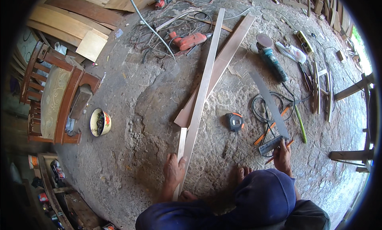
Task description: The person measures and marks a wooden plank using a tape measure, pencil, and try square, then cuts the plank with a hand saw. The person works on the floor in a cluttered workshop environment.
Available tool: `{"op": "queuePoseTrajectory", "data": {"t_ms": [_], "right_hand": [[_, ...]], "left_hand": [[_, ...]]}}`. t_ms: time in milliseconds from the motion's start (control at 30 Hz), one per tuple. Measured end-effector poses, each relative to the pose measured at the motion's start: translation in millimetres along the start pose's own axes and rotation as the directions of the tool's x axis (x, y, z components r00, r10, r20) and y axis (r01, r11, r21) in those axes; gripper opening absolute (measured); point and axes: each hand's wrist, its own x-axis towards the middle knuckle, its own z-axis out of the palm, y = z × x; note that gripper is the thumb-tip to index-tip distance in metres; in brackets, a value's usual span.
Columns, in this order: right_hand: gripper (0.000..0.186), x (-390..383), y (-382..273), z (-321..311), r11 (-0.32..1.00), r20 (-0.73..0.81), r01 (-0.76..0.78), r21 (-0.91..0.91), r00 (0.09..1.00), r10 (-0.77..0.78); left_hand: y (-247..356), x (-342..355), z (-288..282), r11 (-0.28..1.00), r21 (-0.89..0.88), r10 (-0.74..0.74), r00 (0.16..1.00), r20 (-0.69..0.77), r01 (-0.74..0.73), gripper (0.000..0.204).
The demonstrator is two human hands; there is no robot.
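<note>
My left hand (174,171) is closed around the lower part of a short pale wooden strip (182,141). That strip lies against a long narrow wooden strip (204,85), which runs away from me across a wider brown board (230,51). At the right, my right hand (282,157) grips a try square by its dark stock (272,146), its long grey blade (269,104) pointing away and to the left. An orange pencil (291,143) sticks out from the same hand. Between my hands, farther off, a black and orange tape measure (234,122) rests on the floor.
Coiled cable surrounds a red drill (190,41) at the far middle. An angle grinder (272,63) lies far right, near a power strip (305,43) and pliers (306,77). An enamel bowl (106,122) and a carved wooden frame (65,102) are at left.
</note>
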Motion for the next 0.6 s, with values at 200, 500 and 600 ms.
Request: {"op": "queuePoseTrajectory", "data": {"t_ms": [200,500,600], "right_hand": [[0.018,-0.1,5.0,-9.5,0.989,-0.053,-0.141,-0.043,0.989,0.139],[0.035,16.4,-29.7,-18.7,0.796,0.085,-0.080,-0.601,0.983,0.164],[0.044,20.6,-47.6,-13.5,0.271,0.061,0.049,-0.961,0.997,0.036]], "left_hand": [[8.9,7.0,3.9,0.988,0.022,-0.151,0.939,0.308,0.152,0.031],[-88.1,-27.3,-7.9,0.922,-0.198,-0.281,0.926,0.254,0.334,0.064],[-110.5,-48.8,-28.5,0.884,-0.291,-0.299,0.922,0.247,0.365,0.063]]}}
